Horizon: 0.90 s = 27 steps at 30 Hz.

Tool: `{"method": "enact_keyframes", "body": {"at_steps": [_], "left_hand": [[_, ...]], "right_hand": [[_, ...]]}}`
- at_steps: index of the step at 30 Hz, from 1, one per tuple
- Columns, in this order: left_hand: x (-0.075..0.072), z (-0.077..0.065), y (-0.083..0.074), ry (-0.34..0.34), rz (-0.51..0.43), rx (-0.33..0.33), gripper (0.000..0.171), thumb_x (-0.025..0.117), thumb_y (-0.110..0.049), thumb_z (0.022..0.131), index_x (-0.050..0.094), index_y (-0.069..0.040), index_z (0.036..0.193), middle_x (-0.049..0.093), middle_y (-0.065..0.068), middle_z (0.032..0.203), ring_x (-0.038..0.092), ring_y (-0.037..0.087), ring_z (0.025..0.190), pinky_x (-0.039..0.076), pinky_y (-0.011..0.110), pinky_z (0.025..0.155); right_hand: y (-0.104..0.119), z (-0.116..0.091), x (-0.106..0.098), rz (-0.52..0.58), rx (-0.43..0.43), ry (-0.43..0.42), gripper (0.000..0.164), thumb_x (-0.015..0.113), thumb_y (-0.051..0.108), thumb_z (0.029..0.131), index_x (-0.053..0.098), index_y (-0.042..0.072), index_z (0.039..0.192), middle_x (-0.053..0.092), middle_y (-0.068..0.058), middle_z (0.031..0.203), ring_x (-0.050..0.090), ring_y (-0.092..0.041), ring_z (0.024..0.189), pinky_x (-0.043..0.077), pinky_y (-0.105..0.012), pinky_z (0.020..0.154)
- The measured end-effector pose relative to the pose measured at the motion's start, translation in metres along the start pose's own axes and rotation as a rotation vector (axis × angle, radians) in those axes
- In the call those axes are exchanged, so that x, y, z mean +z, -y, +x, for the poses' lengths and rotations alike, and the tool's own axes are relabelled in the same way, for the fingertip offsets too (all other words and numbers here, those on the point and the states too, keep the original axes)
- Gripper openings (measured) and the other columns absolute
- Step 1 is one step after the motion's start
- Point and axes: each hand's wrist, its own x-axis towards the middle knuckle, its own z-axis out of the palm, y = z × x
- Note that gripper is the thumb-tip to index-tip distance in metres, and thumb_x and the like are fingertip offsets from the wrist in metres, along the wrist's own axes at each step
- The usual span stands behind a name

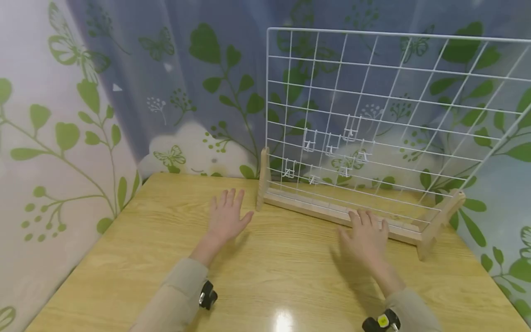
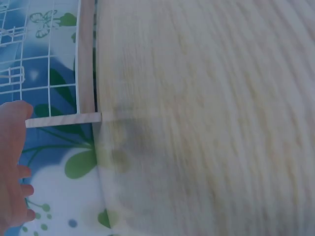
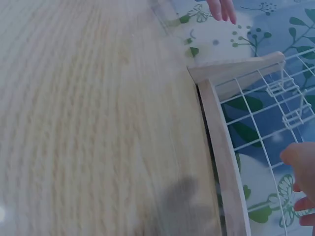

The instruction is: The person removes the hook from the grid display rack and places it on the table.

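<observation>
A white wire grid panel (image 1: 398,97) stands upright in a wooden stand (image 1: 311,205) toward the back right of the table. Several small white wire hooks (image 1: 349,133) hang on the lower left part of the grid. My left hand (image 1: 227,219) is over the table, left of the stand, fingers spread and holding nothing. In front of the stand's long bar is my right hand (image 1: 367,237), also empty, its fingertips overlapping the bar in the head view. The left wrist view shows part of the left hand (image 2: 12,162) beside the stand's end; the right wrist view shows the right hand (image 3: 305,177) before the grid.
The wooden table (image 1: 265,276) reaches back to a curtain (image 1: 166,92) printed with green leaves and butterflies. Behind the grid, the curtain hangs close. Each sleeve carries a black wrist camera, such as the left one (image 1: 208,295).
</observation>
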Motion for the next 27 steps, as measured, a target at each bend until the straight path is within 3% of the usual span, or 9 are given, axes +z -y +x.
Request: {"method": "enact_keyframes", "body": {"at_steps": [3,7,10,13,15,17,19,27], "left_hand": [[-0.001,0.003,-0.005,-0.025,-0.003,0.023,0.064,0.045,-0.048,0.094,0.035,-0.007,0.143,0.039,0.017,0.143,0.032,0.035,0.133,0.020,0.056,0.108],[-0.003,0.007,-0.014,-0.062,-0.069,0.023,0.051,0.049,-0.041,0.094,0.051,-0.004,0.129,0.055,0.014,0.129,0.047,0.032,0.121,0.033,0.049,0.103],[-0.004,0.011,-0.021,-0.095,-0.132,0.014,0.042,0.054,-0.037,0.093,0.059,-0.003,0.116,0.062,0.013,0.115,0.056,0.030,0.108,0.042,0.044,0.094],[-0.005,0.016,-0.028,-0.143,-0.176,0.021,0.030,0.058,-0.033,0.091,0.063,-0.005,0.100,0.066,0.009,0.096,0.061,0.026,0.088,0.049,0.038,0.077],[-0.007,0.019,-0.032,-0.166,-0.198,0.038,0.027,0.059,-0.032,0.090,0.063,-0.006,0.092,0.065,0.007,0.085,0.060,0.022,0.076,0.049,0.034,0.066],[-0.009,0.022,-0.035,-0.182,-0.213,0.052,0.026,0.060,-0.033,0.089,0.062,-0.007,0.086,0.062,0.004,0.078,0.057,0.019,0.067,0.047,0.031,0.057],[-0.011,0.024,-0.039,-0.184,-0.219,0.060,0.027,0.060,-0.034,0.089,0.061,-0.007,0.084,0.060,0.003,0.074,0.054,0.017,0.062,0.045,0.029,0.053],[-0.020,0.031,-0.049,-0.174,-0.254,0.056,0.027,0.059,-0.035,0.089,0.058,-0.009,0.085,0.058,0.002,0.076,0.052,0.015,0.062,0.042,0.028,0.052]], "right_hand": [[-0.007,-0.001,-0.008,0.024,-0.003,-0.070,0.042,0.058,0.031,0.090,0.059,-0.004,0.114,0.057,-0.026,0.117,0.047,-0.045,0.111,0.027,-0.064,0.096],[-0.018,-0.002,-0.019,0.054,-0.003,-0.090,0.031,0.058,0.023,0.089,0.063,-0.004,0.102,0.064,-0.024,0.104,0.056,-0.044,0.097,0.038,-0.059,0.086],[-0.029,-0.002,-0.024,0.086,0.017,-0.094,0.030,0.057,0.021,0.090,0.062,-0.006,0.103,0.065,-0.025,0.102,0.060,-0.033,0.068,0.048,-0.042,0.058],[-0.041,-0.005,-0.030,0.135,0.057,-0.105,0.033,0.054,0.022,0.092,0.061,-0.007,0.107,0.064,-0.027,0.103,0.058,-0.028,0.054,0.040,-0.030,0.037],[-0.048,-0.008,-0.036,0.162,0.076,-0.131,0.034,0.052,0.021,0.092,0.060,-0.008,0.108,0.064,-0.028,0.102,0.060,-0.032,0.060,0.044,-0.035,0.043],[-0.054,-0.010,-0.040,0.186,0.082,-0.160,0.034,0.052,0.020,0.092,0.059,-0.009,0.107,0.064,-0.029,0.101,0.062,-0.040,0.077,0.049,-0.044,0.056],[-0.060,-0.011,-0.045,0.196,0.077,-0.211,0.031,0.053,0.017,0.091,0.060,-0.010,0.103,0.064,-0.028,0.095,0.060,-0.043,0.085,0.048,-0.051,0.068],[-0.082,-0.017,-0.067,0.186,0.162,-0.313,0.031,0.052,0.017,0.089,0.060,-0.010,0.102,0.062,-0.029,0.092,0.056,-0.043,0.082,0.043,-0.053,0.065]]}}
